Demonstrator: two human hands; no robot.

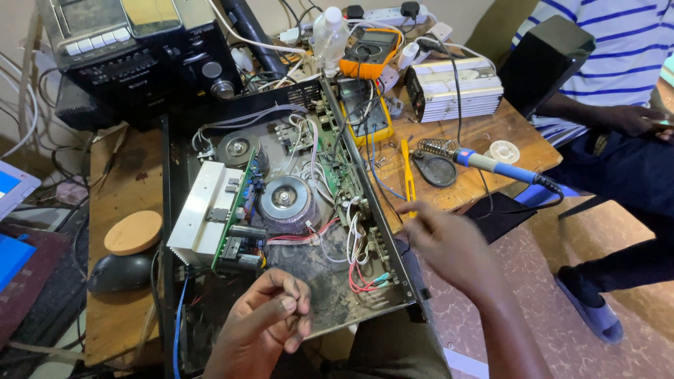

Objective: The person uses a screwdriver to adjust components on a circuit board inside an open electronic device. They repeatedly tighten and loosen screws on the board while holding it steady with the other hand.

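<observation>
An opened amplifier chassis (330, 295) lies on the wooden table, showing two round transformers (284, 198), a silver heat sink (203, 210), green circuit boards and loose red and white wires (354, 274). My left hand (263, 319) hovers over the chassis's near edge, fingers curled in with thumb against fingertips; whether it pinches anything small I cannot tell. My right hand (442, 242) is just right of the chassis's front panel, fingers spread and blurred, holding nothing. A yellow tool (407, 168) lies just beyond its fingertips.
A blue-handled soldering iron (491, 165) rests in its coil stand. Orange and yellow multimeters (368, 52), a clear bottle, a power strip and a black radio (140, 56) crowd the back. A computer mouse (119, 272) and wooden disc lie left. Another person in a striped shirt (618, 49) sits right.
</observation>
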